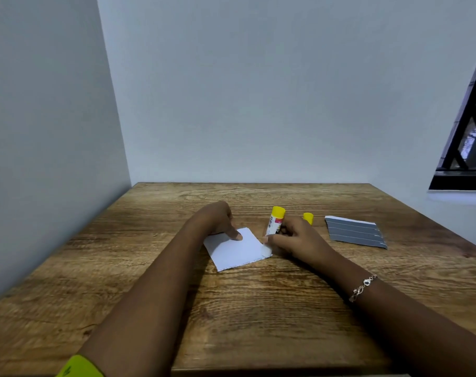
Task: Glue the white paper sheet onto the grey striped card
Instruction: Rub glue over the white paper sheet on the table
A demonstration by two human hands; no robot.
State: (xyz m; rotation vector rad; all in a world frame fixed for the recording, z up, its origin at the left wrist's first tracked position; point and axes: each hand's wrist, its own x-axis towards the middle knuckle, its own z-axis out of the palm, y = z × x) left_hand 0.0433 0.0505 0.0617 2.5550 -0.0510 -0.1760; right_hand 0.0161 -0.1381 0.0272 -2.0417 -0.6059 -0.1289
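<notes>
Early days: your left hand (218,218) presses the white paper sheet (238,253), right hand (298,238) grips the glue stick (274,223); grey striped card (355,232) sits apart.

white paper sheet (237,250) flat, grey striped card (355,232) apart

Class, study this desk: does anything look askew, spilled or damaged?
Nothing is spilled. The white paper sheet lies turned at an angle to the table edge, and its near edge looks slightly ragged. The yellow cap stands loose behind the right hand, which grips the glue stick.
</notes>
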